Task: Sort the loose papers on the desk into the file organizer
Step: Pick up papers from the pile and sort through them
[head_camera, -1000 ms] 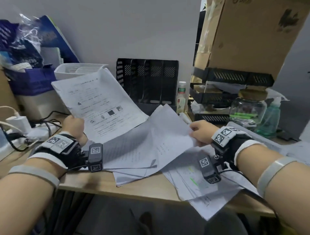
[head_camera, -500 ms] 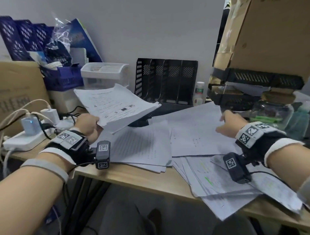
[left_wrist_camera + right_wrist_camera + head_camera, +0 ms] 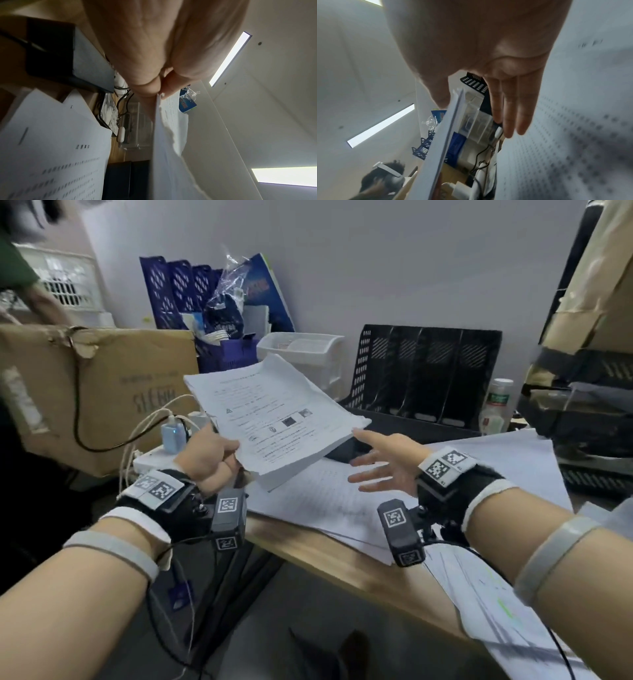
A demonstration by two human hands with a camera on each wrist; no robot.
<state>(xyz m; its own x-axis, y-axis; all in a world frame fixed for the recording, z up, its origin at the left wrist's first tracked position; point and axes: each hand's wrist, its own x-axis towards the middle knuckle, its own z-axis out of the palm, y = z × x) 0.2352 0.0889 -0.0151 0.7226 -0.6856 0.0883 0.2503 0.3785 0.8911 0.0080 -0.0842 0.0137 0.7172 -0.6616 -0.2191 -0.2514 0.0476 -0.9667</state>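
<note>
My left hand pinches the near left corner of a thick stack of printed papers, held lifted above the desk; the left wrist view shows thumb and fingers clamped on the papers' edge. My right hand is open with straight fingers, thumb beside the stack's right corner, fingers under it. More loose papers lie spread over the desk below. A black mesh file organizer with several upright slots stands at the back against the wall.
A cardboard box held by another person sits at the left. A power strip with chargers and cables, blue baskets and a clear bin crowd the back left. Black trays and a bottle stand at the right.
My right hand left the papers on the desk and moved left to the held stack, opening flat. My left hand kept its grip and the stack tilted flatter. The view swung left.
</note>
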